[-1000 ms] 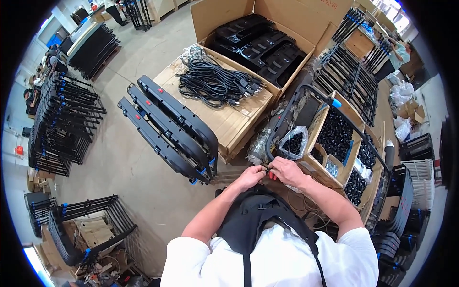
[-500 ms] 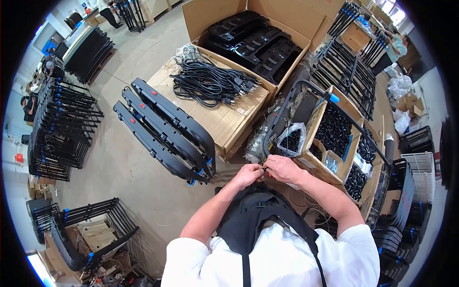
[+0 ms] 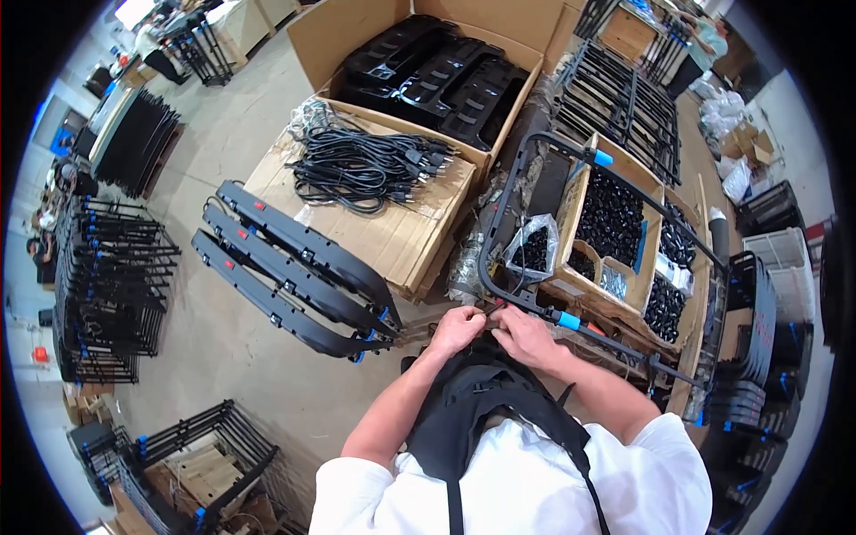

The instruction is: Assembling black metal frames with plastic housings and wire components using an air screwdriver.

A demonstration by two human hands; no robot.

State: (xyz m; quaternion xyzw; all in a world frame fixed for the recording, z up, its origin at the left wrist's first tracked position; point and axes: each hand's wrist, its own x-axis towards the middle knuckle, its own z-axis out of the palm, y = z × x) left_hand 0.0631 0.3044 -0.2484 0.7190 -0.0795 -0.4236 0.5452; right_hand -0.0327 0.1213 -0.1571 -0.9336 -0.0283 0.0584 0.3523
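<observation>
Here both hands meet against the black frame.

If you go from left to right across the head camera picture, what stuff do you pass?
Stacked black racks → long black curved panels → bundle of black cables → left hand → right hand → box of small black parts.

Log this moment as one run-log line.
left hand: pinching at black tube frame | right hand: same spot, fingertips together | nearby: cables
</observation>
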